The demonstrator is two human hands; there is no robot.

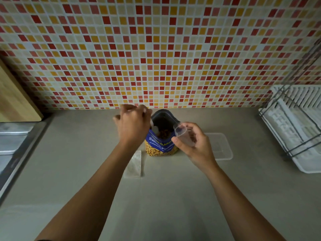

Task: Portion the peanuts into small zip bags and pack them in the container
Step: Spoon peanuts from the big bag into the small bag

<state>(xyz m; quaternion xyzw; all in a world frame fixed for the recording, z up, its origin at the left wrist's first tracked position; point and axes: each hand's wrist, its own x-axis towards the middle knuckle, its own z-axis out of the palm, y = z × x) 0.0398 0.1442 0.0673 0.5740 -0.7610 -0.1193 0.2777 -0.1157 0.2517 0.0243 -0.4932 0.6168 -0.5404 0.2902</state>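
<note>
Table point(165, 206): zip bags point(134, 164) lie flat, flimsy, slippery.
Left hand point(133, 124): fingers pinch peanut bag point(161, 146) at its soft rim.
Right hand point(191, 141): fingers grip light clear cup point(181, 132).

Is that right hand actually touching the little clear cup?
Touching. The head view shows the right hand with thumb and fingers wrapped round the clear cup, holding it at the open top of the peanut bag.

Open counter point(173, 206) in front, peanut bag point(161, 146) centre, dish rack point(295, 129) right
</note>
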